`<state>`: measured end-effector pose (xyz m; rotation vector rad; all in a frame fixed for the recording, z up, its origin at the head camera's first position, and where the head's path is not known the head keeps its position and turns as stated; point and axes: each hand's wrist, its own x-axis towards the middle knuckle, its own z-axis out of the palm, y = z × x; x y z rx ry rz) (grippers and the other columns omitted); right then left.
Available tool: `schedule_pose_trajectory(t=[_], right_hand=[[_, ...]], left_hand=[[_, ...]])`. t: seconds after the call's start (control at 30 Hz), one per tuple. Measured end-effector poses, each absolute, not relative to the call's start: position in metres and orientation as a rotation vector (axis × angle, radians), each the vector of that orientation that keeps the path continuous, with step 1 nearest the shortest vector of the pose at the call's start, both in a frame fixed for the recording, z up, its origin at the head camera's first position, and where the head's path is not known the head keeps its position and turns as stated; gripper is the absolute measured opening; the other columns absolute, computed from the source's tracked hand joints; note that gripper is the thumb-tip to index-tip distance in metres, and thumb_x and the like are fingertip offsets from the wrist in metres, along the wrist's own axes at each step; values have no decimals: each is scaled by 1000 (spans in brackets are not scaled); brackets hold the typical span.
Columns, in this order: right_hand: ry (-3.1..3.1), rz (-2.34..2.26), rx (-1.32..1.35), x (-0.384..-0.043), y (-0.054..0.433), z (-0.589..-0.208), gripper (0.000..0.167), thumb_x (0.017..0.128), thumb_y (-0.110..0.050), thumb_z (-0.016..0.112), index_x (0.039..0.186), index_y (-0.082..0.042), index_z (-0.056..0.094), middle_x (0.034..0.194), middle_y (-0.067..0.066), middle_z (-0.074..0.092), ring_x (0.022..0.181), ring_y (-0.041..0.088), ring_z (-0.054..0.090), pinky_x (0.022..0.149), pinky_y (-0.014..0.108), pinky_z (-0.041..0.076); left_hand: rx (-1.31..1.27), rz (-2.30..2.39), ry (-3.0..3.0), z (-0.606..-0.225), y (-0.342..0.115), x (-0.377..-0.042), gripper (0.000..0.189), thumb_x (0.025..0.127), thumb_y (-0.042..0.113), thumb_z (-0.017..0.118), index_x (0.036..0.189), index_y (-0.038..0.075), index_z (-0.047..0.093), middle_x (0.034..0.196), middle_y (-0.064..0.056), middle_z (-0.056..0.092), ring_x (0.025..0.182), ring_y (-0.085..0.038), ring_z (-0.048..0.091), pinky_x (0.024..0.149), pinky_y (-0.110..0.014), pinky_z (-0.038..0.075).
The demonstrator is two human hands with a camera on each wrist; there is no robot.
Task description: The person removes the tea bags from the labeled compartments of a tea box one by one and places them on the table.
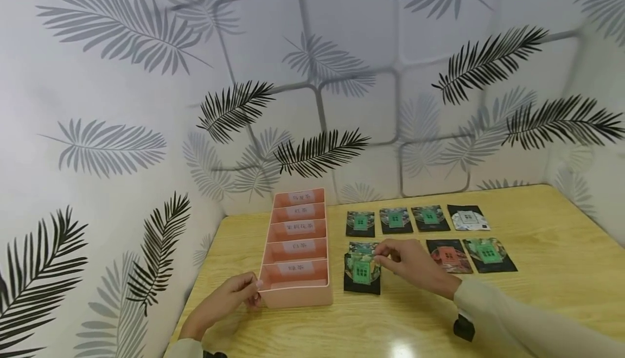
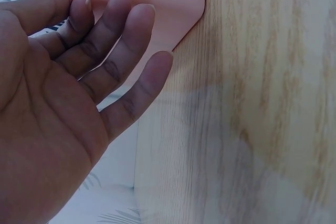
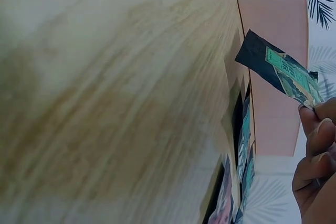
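Observation:
In the head view my right hand (image 1: 415, 263) pinches a black tea sachet with a green label (image 1: 361, 274) by its upper right corner. The right wrist view has the same tea sachet (image 3: 283, 72) tilted above the table, held between thumb and fingertip. Just behind it lies another sachet (image 1: 362, 247), partly hidden. My left hand (image 1: 234, 298) grips the front left corner of a pink divided box (image 1: 298, 297) with thumb and forefinger; in the left wrist view the other fingers (image 2: 136, 35) are loosely bent beside the box wall. Paper labels with handwritten characters mark the box's compartments.
Three green-labelled sachets, one of them (image 1: 396, 221), and a white-labelled sachet (image 1: 469, 218) lie in the back row. A red-labelled sachet (image 1: 448, 256) and a green-labelled one (image 1: 490, 255) lie right of my hand. A leaf-patterned wall stands behind the wooden table (image 1: 547, 304).

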<state>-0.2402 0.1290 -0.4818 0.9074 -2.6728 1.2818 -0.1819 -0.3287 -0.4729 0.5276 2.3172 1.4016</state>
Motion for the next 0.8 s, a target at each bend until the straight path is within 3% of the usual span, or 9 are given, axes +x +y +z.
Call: schedule_pose_trajectory(t=[0.8], right_hand=[[-2784, 1263, 849, -226, 127, -513, 6, 96, -24, 76, 94, -19, 75, 83, -15, 68, 72, 1, 61, 63, 26, 51]], left_hand=[[528, 1401, 2304, -468, -333, -175, 36, 113, 27, 46, 97, -4, 56, 100, -26, 66, 93, -38, 68, 83, -46, 58]])
